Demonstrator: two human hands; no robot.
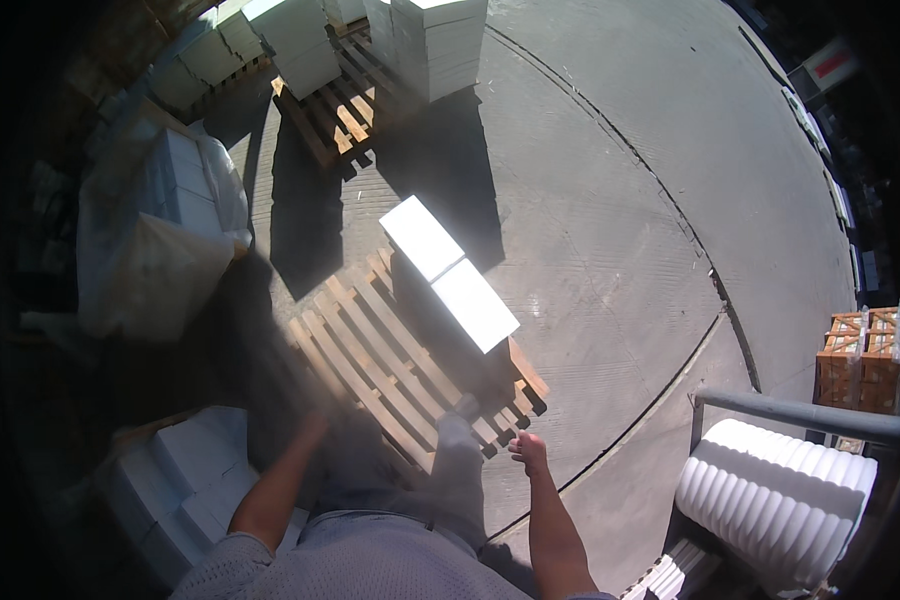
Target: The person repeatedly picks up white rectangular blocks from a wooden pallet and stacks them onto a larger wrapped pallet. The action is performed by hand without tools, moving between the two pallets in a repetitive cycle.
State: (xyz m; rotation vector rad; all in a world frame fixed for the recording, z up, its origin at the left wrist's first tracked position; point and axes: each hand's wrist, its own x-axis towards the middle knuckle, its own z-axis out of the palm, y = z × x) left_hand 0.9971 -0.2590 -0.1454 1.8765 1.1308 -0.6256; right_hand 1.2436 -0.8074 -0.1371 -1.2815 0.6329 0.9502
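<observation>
Below me lies a wooden slatted pallet (370, 340). Along its right side stand a farther white block stack (422, 238) and a nearer white block stack (475, 303), their flat tops end to end. My right hand (528, 452) hangs just off the pallet's near right corner, holding nothing, its fingers loosely bent and a little apart. My left hand (320, 408) is over the pallet's near left side, dark and smeared in shadow, so its fingers do not show clearly. My legs are at the pallet's near edge, one foot (462, 408) against its slats.
White blocks (195, 460) are stacked at lower left. Plastic-wrapped blocks (180, 180) stand at left. Farther off, another pallet (345, 115) carries tall white stacks (440, 50). A ribbed white roll (775, 490) lies beside a grey rail (810, 414) at right, near wooden crates (860, 355).
</observation>
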